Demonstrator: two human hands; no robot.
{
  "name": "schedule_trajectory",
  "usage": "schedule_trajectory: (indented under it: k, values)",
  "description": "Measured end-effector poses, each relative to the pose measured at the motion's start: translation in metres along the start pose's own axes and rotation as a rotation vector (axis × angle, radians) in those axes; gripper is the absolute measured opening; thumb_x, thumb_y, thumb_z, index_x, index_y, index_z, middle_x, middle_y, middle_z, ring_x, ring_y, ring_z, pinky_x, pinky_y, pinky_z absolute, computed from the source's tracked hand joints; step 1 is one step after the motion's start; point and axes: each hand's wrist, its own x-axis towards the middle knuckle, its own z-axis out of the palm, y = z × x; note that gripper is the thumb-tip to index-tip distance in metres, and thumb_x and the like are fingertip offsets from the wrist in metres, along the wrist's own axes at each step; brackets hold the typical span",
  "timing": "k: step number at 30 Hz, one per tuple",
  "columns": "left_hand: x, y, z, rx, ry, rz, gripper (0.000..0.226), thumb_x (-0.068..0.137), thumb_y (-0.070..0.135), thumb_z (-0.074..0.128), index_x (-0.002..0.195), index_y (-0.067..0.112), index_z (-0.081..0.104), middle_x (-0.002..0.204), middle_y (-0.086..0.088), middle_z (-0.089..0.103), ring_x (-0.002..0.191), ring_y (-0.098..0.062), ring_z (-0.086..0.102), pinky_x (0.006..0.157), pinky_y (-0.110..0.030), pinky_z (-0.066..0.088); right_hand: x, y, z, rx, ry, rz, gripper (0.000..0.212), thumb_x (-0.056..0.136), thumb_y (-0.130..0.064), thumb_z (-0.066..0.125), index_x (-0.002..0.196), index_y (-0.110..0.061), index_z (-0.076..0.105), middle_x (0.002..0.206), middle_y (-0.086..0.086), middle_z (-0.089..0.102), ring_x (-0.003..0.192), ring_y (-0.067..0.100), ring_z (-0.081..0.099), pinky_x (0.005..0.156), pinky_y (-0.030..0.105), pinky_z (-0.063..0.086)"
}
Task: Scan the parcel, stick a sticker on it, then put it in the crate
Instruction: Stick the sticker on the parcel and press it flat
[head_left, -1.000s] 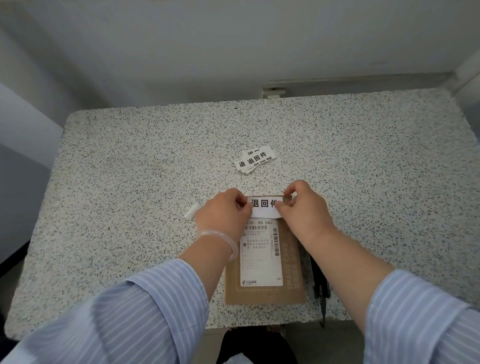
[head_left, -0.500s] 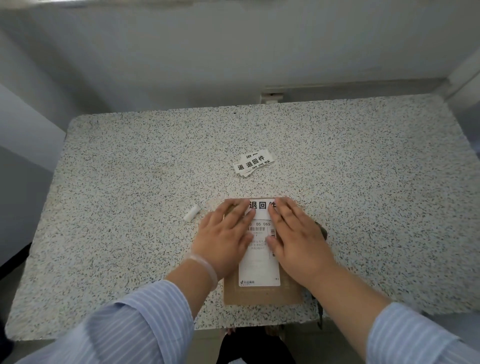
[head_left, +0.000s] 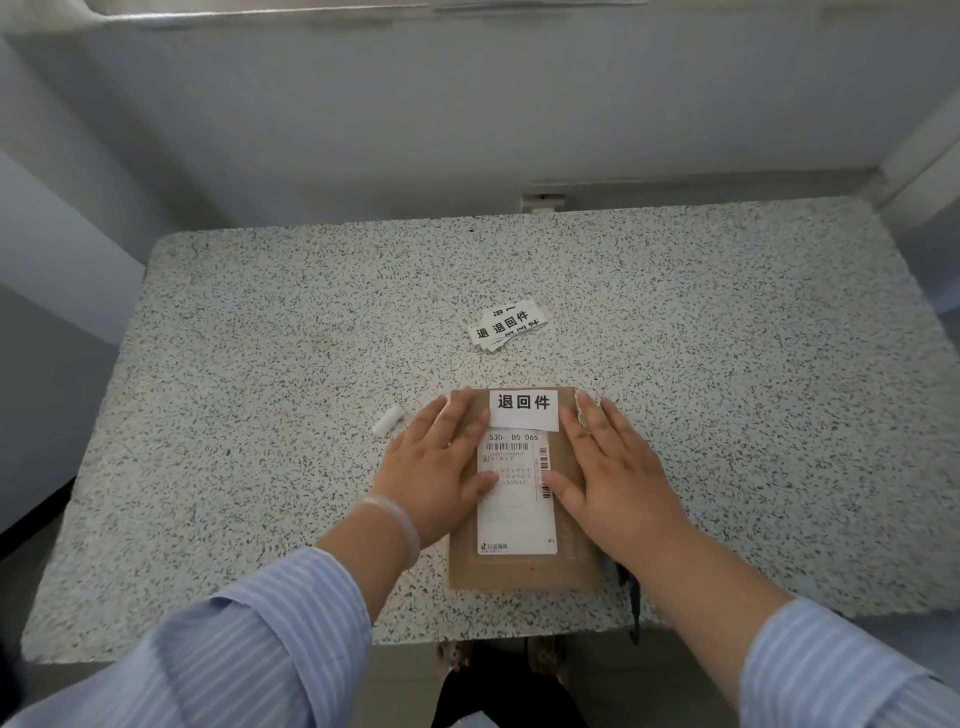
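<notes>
A flat brown cardboard parcel (head_left: 519, 569) lies near the front edge of the speckled table (head_left: 260, 364). It carries a white shipping label (head_left: 517, 493) with barcodes. A white sticker with black characters (head_left: 523, 409) sits flat across the parcel's top end, above the label. My left hand (head_left: 441, 467) lies palm-down, fingers spread, on the parcel's left side. On the right side my right hand (head_left: 608, 478) rests the same way, and a small torn strip of paper shows at its fingertips. No crate or scanner is clearly in view.
A small pile of matching stickers (head_left: 506, 330) lies on the table beyond the parcel. A little white roll of backing paper (head_left: 388, 420) sits left of the parcel. A dark object (head_left: 631, 597) hangs at the table's front edge under my right wrist. Walls enclose the table.
A second ago both hands pinched the sticker above the parcel's top. They then laid it down and have slid apart, flat, to the parcel's sides, uncovering the sticker.
</notes>
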Motion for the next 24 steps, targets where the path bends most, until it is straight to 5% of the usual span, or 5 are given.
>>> schedule_trajectory:
  k: [9,12,24]
  values:
    - [-0.035,0.013,0.036,-0.527,-0.140,-0.146,0.105,0.070,0.065,0.067,0.129,0.069,-0.020,0.161,0.002,-0.010,0.144,-0.027,0.020,0.112,-0.048,0.033,-0.026,-0.016,0.007,0.111,-0.146,0.031,0.088,0.086,-0.067,0.041,0.148,-0.040,-0.015,0.161,0.003,-0.017,0.147,0.024,-0.013,0.118,0.043,-0.002]
    - [-0.032,0.015,0.037,-0.592,-0.091,-0.151,0.110,0.069,0.057,0.073,0.133,0.067,-0.016,0.160,0.002,0.004,0.140,-0.024,0.028,0.110,-0.045,0.037,-0.024,-0.016,0.004,0.158,-0.142,0.039,0.091,0.083,-0.068,0.045,0.147,-0.043,-0.015,0.162,0.001,-0.012,0.148,0.023,-0.011,0.118,0.043,-0.001]
    - [-0.071,0.025,-0.064,-0.617,0.336,-0.113,0.107,0.066,0.054,0.077,0.137,0.066,-0.003,0.159,0.007,0.005,0.142,-0.021,0.023,0.112,-0.045,0.034,-0.037,-0.050,-0.089,0.426,0.094,-0.182,0.096,0.078,-0.057,0.065,0.142,-0.059,-0.007,0.159,-0.011,-0.024,0.149,0.021,0.005,0.117,0.046,0.025]
